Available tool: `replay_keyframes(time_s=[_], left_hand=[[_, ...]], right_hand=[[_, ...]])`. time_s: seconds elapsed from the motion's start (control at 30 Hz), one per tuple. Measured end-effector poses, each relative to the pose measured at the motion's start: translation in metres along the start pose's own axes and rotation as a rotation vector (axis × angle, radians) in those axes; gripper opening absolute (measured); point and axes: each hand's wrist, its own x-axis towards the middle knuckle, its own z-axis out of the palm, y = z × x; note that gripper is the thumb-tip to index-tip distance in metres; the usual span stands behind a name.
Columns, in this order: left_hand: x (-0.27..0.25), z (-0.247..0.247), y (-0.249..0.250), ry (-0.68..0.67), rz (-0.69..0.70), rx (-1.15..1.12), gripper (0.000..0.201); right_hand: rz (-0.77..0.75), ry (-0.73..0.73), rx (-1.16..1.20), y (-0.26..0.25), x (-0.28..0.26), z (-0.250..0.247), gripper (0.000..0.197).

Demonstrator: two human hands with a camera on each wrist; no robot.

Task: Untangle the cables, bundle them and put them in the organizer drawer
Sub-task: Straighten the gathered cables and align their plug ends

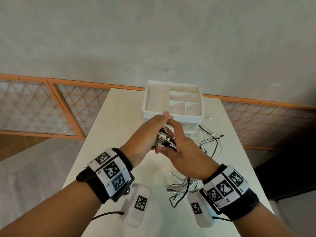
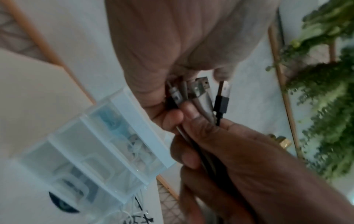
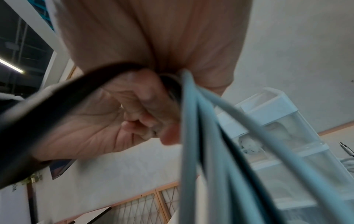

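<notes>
Both hands up over worktop (image 1: 119, 127), meeting mid-air. Left hand (image 1: 145, 134) and right hand (image 1: 177, 144) both curled tight round cable bundle (image 1: 165, 141), USB plugs (image 2: 199, 87) poking out between fingers. Slack cables (image 1: 186, 183) trailing down onto white worktop, more loops by organizer (image 1: 172, 100) just behind hands. Grey wall (image 1: 153, 40), orange-framed lattice panels (image 1: 42, 106) beyond. Green plant (image 2: 329, 91) off to side.

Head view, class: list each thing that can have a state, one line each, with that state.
left hand: grips the cable ends
right hand: grips the cable ends
cable ends: gathered side by side
loose cables: tangled on the table
organizer: top compartments open, empty
</notes>
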Motion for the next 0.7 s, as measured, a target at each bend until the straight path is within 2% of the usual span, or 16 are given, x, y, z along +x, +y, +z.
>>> replay_keyframes(time_s=[0.07, 0.13, 0.2, 0.33, 0.4, 0.53, 0.7], left_hand=[[0.001, -0.003, -0.006, -0.022, 0.037, 0.231, 0.066], [0.001, -0.006, -0.010, -0.029, 0.063, 0.361, 0.081], [0.002, -0.008, -0.012, -0.009, 0.098, 0.370, 0.074], [0.004, -0.005, -0.017, 0.136, 0.194, 0.358, 0.027], [0.004, -0.005, -0.018, 0.195, 0.210, 0.347, 0.015], [0.006, -0.007, -0.018, 0.187, 0.197, 0.181, 0.019], [0.004, -0.003, -0.013, 0.035, 0.179, 0.058, 0.029]], right_hand=[[0.024, -0.005, 0.008, 0.002, 0.000, -0.002, 0.060], [0.064, -0.011, -0.014, 0.003, 0.001, -0.004, 0.056], [0.099, 0.007, 0.006, 0.005, 0.001, -0.003, 0.050], [0.081, 0.061, 0.168, 0.002, 0.000, -0.003, 0.040], [0.072, 0.092, 0.254, 0.000, -0.001, -0.003, 0.036], [0.030, 0.186, 0.375, 0.006, -0.001, -0.004, 0.020], [-0.044, 0.246, 0.344, 0.011, 0.001, -0.001, 0.017]])
